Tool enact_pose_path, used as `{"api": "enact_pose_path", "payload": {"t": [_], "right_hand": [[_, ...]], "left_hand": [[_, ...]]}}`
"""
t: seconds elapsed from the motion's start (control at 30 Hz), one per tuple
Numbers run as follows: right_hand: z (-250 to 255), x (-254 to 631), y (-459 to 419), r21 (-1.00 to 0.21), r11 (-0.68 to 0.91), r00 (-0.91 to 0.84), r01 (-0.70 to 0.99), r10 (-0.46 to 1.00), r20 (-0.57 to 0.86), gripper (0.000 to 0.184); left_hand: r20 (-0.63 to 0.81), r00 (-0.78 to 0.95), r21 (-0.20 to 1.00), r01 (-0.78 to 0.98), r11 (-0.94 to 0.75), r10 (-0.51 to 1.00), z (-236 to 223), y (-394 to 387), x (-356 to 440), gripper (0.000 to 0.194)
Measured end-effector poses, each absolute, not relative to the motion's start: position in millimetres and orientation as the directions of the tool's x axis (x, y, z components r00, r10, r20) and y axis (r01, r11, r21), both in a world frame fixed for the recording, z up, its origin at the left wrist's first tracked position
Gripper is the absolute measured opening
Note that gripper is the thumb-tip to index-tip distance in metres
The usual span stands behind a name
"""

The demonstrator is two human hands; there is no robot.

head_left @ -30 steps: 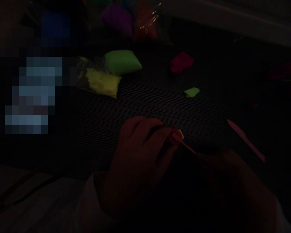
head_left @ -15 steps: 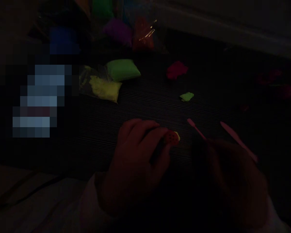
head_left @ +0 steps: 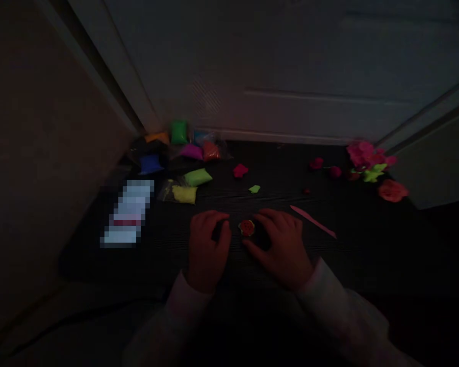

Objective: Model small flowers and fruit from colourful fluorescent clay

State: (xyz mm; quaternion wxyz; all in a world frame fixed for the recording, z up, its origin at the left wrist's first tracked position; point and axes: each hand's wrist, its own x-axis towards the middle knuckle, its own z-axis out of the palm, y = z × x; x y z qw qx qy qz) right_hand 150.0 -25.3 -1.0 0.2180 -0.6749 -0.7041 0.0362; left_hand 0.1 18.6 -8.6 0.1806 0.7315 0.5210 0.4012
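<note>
A small red disc (head_left: 247, 228) dotted with dark specks, with a pale yellow edge showing round it, is lying on the dark bench (head_left: 168, 257) in the gap between the two hands. It is looking nearly round, so no long axis is standing out. The right hand (head_left: 277, 235) is sitting nearer: its thumb and forefinger are spreading to either side of the disc's right edge, though whether a fingertip is touching is too dark to tell. The left hand (head_left: 210, 247) is curving towards the disc from the other side, thumb and forefinger parted, a strip of bench lying between. Both hands are appearing to hold nothing.

Just beyond the right hand's outer side, a pink tool (head_left: 313, 221) is lying flat, its long axis slanting away from the wearer towards the left. Ahead of the hands, a green scrap (head_left: 254, 189) and a pink lump (head_left: 240, 171) are resting.

Ahead of the left hand, a clear bag is holding yellow clay (head_left: 185, 194), with a lime-green packet (head_left: 198, 177) lying against it. Farther ahead, clear wrapping is covering an orange-red packet (head_left: 211, 151), beside a purple packet (head_left: 192, 151); a green packet (head_left: 179, 132) and a blue packet (head_left: 150, 164) are lying nearby.
</note>
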Motion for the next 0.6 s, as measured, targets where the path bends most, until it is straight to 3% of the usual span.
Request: {"api": "enact_pose_path", "payload": {"t": [0.23, 0.4, 0.6], "right_hand": [[-0.7, 145.0, -22.7, -0.500, 0.067, 0.089, 0.863, 0.955, 0.281, 0.029], [-6.2, 156.2, -24.1, -0.641, 0.009, 0.284, 0.768, 0.891, 0.353, 0.023], [-9.4, 165.5, -24.4, -0.676, -0.016, 0.371, 0.737, 0.845, 0.385, 0.023]], "left_hand": [[0.397, 0.139, 0.588, 0.721, -0.367, 0.907, -10.4, 21.8, -5.6, 0.017], [0.333, 0.150, 0.482, 0.822, -0.305, 0.931, -13.6, 27.3, -23.5, 0.025], [0.270, 0.201, 0.422, 0.854, -0.304, 0.942, -17.3, 28.6, -27.1, 0.031]]}}
